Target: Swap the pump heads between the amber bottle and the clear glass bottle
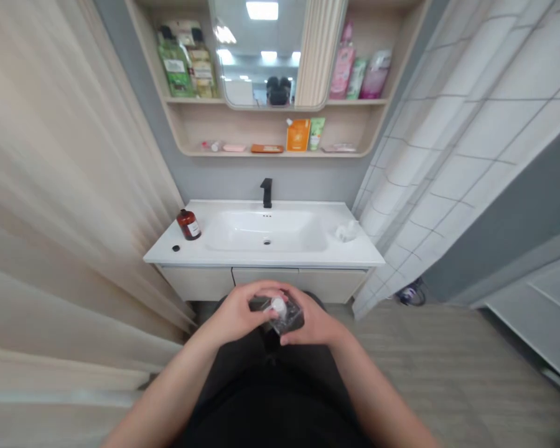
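Left hand (236,313) and right hand (313,323) both grip a clear plastic pack (289,317) closely, white round cap (279,305) showing, held above the lap, away from the sink surface (261,256). Risk: slick plastic slips from the fingers, drops to the floor (448,373).

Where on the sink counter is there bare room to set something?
Bare countertop lies right of the basin, in front of the crumpled white tissue. The amber bottle and small black object crowd the left end.
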`<move>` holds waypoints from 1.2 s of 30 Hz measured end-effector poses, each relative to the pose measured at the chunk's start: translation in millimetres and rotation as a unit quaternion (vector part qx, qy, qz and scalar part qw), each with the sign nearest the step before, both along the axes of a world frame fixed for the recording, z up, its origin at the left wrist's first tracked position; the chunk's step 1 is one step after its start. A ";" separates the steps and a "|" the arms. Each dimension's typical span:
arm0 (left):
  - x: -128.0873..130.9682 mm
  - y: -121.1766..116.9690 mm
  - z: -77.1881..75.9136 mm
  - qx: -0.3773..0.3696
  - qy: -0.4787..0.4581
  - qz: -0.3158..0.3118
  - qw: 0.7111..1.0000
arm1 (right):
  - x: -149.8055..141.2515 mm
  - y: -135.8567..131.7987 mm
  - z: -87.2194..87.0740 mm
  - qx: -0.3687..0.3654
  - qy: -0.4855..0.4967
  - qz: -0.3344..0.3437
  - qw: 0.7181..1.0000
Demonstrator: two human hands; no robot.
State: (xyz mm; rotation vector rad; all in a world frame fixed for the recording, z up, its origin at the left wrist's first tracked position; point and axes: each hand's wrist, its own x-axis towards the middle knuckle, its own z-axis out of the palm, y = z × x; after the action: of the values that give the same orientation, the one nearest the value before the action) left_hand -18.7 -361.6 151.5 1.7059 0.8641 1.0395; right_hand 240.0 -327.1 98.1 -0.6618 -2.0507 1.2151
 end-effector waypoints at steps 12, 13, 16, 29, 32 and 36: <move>13.2 14.5 -9.0 0.062 0.050 0.168 0.983 | -45.4 -4.2 -6.8 -0.021 0.104 -0.118 0.987; 11.4 15.9 -11.2 0.053 0.033 0.133 0.989 | -46.1 -2.4 -8.3 -0.030 0.105 -0.127 0.986; 4.0 18.1 -21.7 0.003 -0.034 0.040 0.999 | -42.5 2.2 -14.9 -0.044 0.092 -0.149 0.984; 10.7 24.5 -44.6 -0.041 -0.032 0.098 0.994 | -31.9 4.8 -46.0 -0.052 0.088 -0.147 0.984; 13.7 29.0 -46.8 -0.043 -0.018 0.090 0.995 | -29.3 9.6 -53.3 -0.058 0.096 -0.152 0.982; 11.8 32.8 -52.1 -0.036 -0.045 0.033 0.998 | -27.1 14.0 -55.7 -0.065 0.103 -0.165 0.979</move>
State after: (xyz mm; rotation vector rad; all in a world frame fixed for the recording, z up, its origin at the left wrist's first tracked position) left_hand -6.9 -328.8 99.4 1.5666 0.8943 1.1084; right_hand 212.8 -313.1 42.3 -0.8608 -1.6249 1.1738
